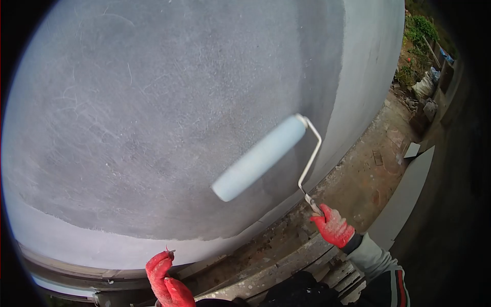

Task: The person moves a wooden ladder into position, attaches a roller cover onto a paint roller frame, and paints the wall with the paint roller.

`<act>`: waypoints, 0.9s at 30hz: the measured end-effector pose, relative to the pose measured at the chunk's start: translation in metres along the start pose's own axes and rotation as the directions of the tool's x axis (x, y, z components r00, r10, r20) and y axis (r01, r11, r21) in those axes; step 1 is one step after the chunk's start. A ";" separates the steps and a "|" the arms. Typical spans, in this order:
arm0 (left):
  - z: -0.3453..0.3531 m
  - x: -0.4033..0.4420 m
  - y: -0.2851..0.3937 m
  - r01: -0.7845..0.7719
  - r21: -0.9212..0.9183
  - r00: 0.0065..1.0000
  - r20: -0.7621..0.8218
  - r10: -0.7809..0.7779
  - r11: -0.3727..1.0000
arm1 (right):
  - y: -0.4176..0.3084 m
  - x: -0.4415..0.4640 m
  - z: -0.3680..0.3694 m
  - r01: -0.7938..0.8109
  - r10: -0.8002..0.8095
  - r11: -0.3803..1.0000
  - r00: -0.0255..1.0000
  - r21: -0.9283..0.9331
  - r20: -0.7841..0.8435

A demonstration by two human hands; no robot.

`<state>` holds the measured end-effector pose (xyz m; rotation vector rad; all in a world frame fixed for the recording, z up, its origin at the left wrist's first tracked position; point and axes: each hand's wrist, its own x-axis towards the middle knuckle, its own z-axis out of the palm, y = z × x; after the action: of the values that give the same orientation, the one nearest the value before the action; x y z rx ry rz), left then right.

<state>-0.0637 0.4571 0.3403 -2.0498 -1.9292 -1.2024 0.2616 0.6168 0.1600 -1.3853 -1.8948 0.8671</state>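
Note:
My right hand (335, 226), in a red, whitish-stained glove, is closed round the handle of a paint roller (261, 157). A bent white wire frame joins the handle to the long pale-blue sleeve, which is slanted in front of the wall. Whether the sleeve touches the wall I cannot tell. The wall (169, 102) is mostly dark grey, with paler bands along its lower and right edges. At the bottom, my left hand (166, 279) wears a matching red glove. Its fingers are loosely bent, the thumb apart from them, and a small scrap shows at a fingertip.
Below the wall runs a dirty ledge (353, 179) with debris. Wooden boards (250, 281) lie near my body. To the right are a long pale panel (404, 189), a whitish sack (423, 87) and green plants (422, 29).

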 end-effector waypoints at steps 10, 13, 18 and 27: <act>0.030 -0.022 -0.002 0.148 -0.212 0.988 -0.005 -0.152 0.966 | 0.075 -0.034 0.050 -0.473 0.485 0.874 0.839 -0.110 0.246; 0.032 -0.028 -0.008 0.111 -0.286 0.992 -0.023 -0.123 0.952 | 0.050 -0.044 0.037 -0.480 0.497 0.867 0.847 -0.132 0.189; 0.037 -0.027 -0.005 0.117 -0.344 0.991 -0.018 -0.131 0.932 | -0.012 -0.045 0.006 0.022 -0.027 0.992 0.999 -0.127 -0.037; 0.028 -0.037 -0.013 0.071 -0.389 0.987 -0.104 -0.120 0.918 | -0.044 -0.023 0.007 0.067 -0.071 0.995 0.996 -0.067 -0.048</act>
<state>-0.0585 0.4447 0.2938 -1.9970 -1.8728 -1.8142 0.2377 0.5831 0.1891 -1.3588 -1.9357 0.7360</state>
